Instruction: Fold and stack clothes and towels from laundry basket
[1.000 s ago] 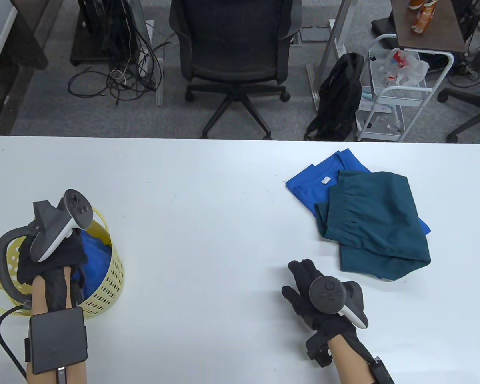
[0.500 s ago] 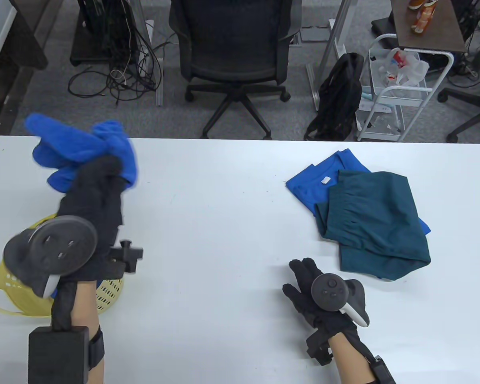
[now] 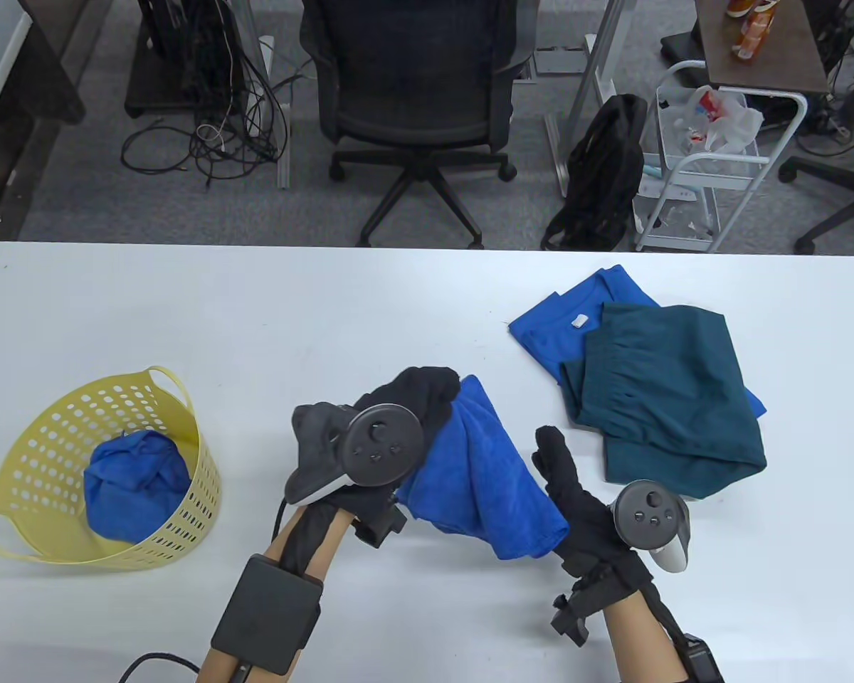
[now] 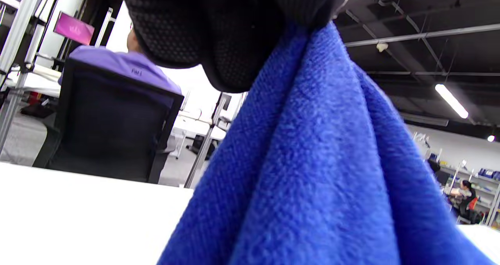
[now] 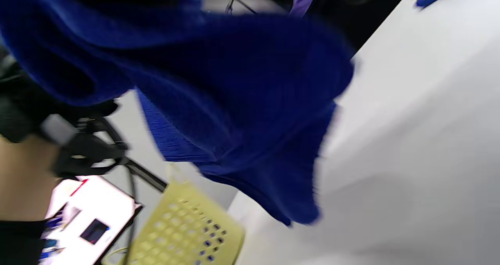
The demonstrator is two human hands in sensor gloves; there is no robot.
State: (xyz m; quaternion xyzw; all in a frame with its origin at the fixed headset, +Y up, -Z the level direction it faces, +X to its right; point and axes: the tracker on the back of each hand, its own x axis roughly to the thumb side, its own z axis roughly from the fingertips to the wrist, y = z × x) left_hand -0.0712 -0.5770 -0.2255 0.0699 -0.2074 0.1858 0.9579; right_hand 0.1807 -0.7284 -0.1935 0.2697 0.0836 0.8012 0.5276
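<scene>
Table view: your left hand grips one bunched end of the blue towel, which hangs to its right above the desk. Your right hand is open, fingers straight, just beside the towel's lower edge. Count: one towel held, one blue item left in the yellow basket well to the left hand's left, two folded garments stacked beyond your right hand.

Left wrist view: fingers clamp thick terry; soft, light, limp. Likely best taken at two corners.

Right wrist view: blurred towel; the right hand's fingers are not visible.
</scene>
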